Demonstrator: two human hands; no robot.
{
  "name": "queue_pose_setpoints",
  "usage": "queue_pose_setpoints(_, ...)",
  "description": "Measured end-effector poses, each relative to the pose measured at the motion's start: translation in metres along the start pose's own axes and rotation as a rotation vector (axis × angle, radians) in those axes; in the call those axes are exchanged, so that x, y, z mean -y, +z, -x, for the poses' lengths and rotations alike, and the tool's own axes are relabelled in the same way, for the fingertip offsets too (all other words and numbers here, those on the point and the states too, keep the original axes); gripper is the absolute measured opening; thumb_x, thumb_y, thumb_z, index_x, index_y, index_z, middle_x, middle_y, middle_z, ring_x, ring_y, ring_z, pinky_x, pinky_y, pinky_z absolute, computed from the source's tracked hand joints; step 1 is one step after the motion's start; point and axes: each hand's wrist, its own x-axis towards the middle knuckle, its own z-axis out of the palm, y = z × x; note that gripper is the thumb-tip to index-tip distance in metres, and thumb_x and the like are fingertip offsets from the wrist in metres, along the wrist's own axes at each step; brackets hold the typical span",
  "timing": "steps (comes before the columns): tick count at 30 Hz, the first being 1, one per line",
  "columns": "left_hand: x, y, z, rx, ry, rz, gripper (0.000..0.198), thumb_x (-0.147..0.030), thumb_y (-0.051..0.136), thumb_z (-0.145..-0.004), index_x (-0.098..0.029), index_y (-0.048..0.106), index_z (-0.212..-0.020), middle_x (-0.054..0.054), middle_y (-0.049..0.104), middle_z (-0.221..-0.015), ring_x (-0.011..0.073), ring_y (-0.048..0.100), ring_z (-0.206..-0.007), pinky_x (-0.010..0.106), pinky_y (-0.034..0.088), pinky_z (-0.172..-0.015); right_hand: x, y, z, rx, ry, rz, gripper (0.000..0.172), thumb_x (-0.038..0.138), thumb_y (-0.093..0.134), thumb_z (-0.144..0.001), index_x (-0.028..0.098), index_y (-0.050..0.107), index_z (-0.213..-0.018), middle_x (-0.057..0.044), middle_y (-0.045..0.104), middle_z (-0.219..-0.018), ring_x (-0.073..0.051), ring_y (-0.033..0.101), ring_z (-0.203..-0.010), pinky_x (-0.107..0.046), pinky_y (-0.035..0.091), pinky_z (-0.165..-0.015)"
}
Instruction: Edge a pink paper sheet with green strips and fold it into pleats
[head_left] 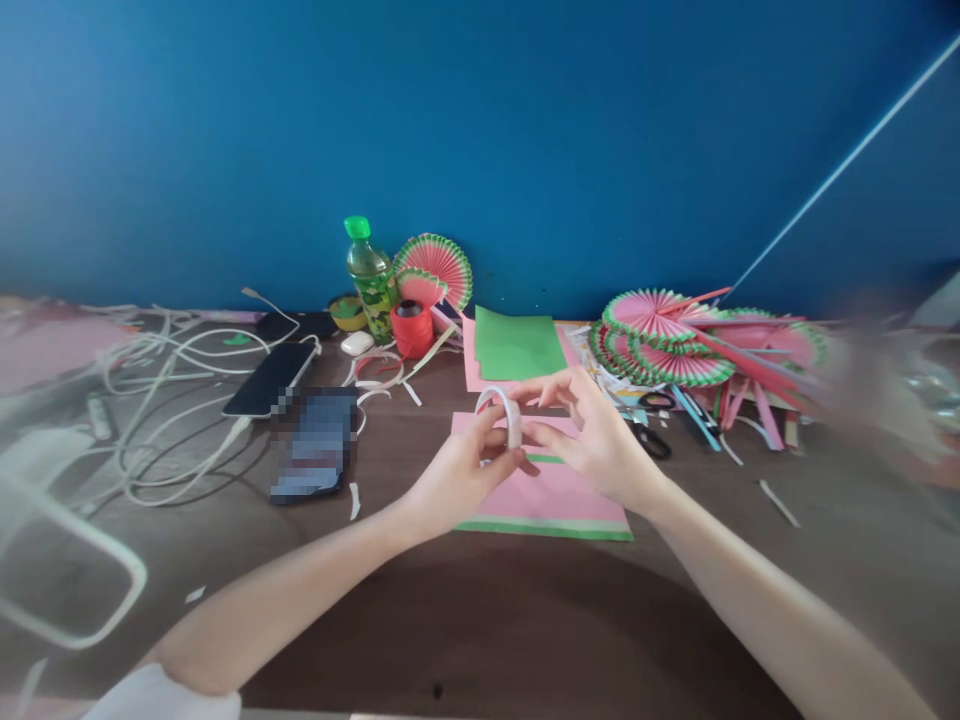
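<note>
A roll of clear tape (513,424) stands on edge between my hands, above the table. My left hand (469,455) is closed on it, with fingers through the ring and the thumb along its lower side. My right hand (592,430) meets the roll from the right, thumb at its side and bent fingers at its upper edge; the exact contact is hard to make out. Under both hands lies a pink paper sheet (555,500) with green and pale stripes, partly covered by them.
Behind are green paper (521,343), a drink bottle (371,280), red twine (412,330) and a folded paper fan (442,265). More fans (652,320) and scissors (651,440) lie right. Phones (274,380) and white cables (161,400) lie left. Paper scraps (355,500) dot the table.
</note>
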Motion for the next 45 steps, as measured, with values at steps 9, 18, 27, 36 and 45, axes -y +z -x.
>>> queue_pose_setpoints(9,-0.008,0.003,0.000,-0.084,0.006,0.076,0.026,-0.023,0.052,-0.081,-0.016,0.046,-0.105,0.003,0.062,-0.085,0.0148,0.057,-0.082,0.027,0.042,-0.073,0.000,0.009,0.000,-0.031,-0.051,0.091,0.011,0.010,0.056,-0.077,0.020,0.054,-0.079,-0.006,0.057,-0.104,-0.018,0.054,-0.101,-0.036,0.045,-0.086)
queue_pose_setpoints(18,-0.004,-0.003,0.002,-0.204,0.041,-0.332,0.014,-0.025,0.033,-0.087,-0.018,0.040,-0.078,-0.003,0.049,-0.067,0.0091,0.044,-0.060,0.024,0.035,-0.058,-0.002,0.015,0.004,-0.073,-0.032,0.092,0.007,0.015,0.058,-0.077,0.021,0.055,-0.076,-0.002,0.058,-0.086,-0.016,0.055,-0.089,-0.031,0.046,-0.077)
queue_pose_setpoints(27,-0.006,0.001,0.003,-0.249,0.031,-0.356,0.013,-0.026,0.035,-0.085,-0.018,0.041,-0.077,-0.004,0.052,-0.062,0.0067,0.041,-0.049,0.021,0.031,-0.050,-0.001,0.015,0.004,-0.079,-0.110,0.196,0.012,0.010,0.056,-0.077,0.020,0.053,-0.072,-0.001,0.056,-0.079,-0.015,0.054,-0.080,-0.030,0.045,-0.071)
queue_pose_setpoints(36,-0.010,-0.001,0.003,-0.230,0.069,-0.367,0.013,-0.026,0.033,-0.086,-0.019,0.041,-0.078,-0.003,0.051,-0.064,0.0090,0.046,-0.058,0.023,0.035,-0.057,-0.001,0.013,0.003,-0.088,-0.124,0.154,0.011,0.012,0.059,-0.077,0.021,0.053,-0.079,0.000,0.057,-0.078,-0.014,0.054,-0.072,-0.028,0.046,-0.065)
queue_pose_setpoints(45,-0.005,-0.001,0.002,-0.174,0.035,-0.287,0.004,-0.021,0.038,-0.083,-0.018,0.040,-0.084,-0.004,0.052,-0.067,0.0053,0.035,-0.047,0.018,0.028,-0.044,0.001,0.010,0.002,-0.056,-0.176,0.231,0.014,0.007,0.058,-0.076,0.020,0.054,-0.075,0.000,0.058,-0.078,-0.014,0.054,-0.079,-0.029,0.043,-0.072)
